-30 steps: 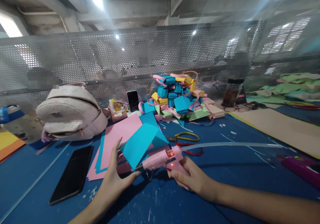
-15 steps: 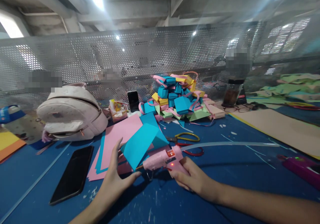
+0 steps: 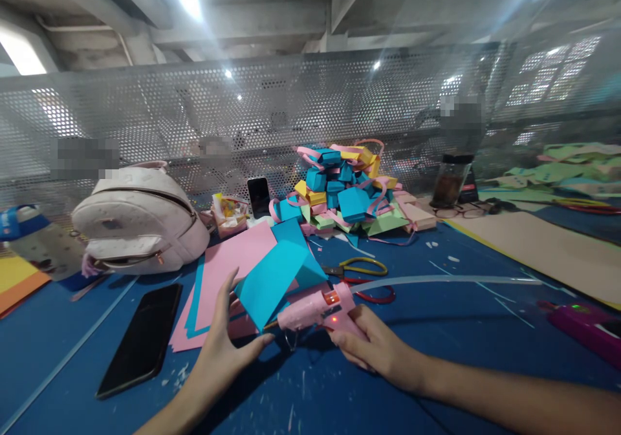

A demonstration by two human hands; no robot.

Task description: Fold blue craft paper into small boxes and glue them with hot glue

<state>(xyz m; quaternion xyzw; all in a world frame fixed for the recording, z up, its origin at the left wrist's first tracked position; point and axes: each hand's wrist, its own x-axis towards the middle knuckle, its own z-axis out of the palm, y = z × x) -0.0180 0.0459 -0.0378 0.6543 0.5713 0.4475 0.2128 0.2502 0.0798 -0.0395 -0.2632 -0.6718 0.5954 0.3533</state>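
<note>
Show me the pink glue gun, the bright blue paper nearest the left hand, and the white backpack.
Pink glue gun (image 3: 309, 309): head view, on its barrel.
Bright blue paper (image 3: 275, 275): head view, on its broad upper face.
White backpack (image 3: 139, 220): head view, on its front panel.

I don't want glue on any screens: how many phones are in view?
2: one flat phone beyond and left of the left hand, and one upright phone just left of the paper pile. Others may be hidden.
</note>
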